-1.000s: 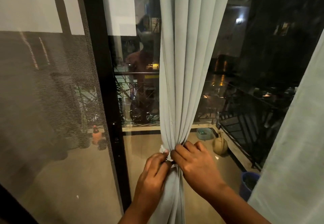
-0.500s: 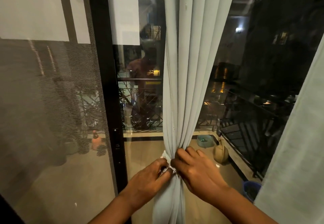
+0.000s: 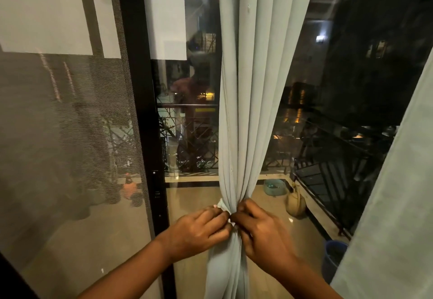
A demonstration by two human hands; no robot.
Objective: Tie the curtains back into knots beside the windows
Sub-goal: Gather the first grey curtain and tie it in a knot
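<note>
At about 6 o'clock the gathered pale curtain (image 3: 243, 116) is cinched, the left hand (image 3: 199, 230) and right hand (image 3: 262, 230) both pinching its waist, the knot seemingly unfinished, while the second curtain (image 3: 393, 205) at 4 o'clock hangs loose.

Both hands (image 3: 230, 228) pinch gathered curtain (image 3: 243, 111) at window.

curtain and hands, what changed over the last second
The left hand swung from below round to the left side of the gathered pale grey-green curtain. The right hand stayed. Both still pinch the bunched waist, and no knot is visible.
</note>
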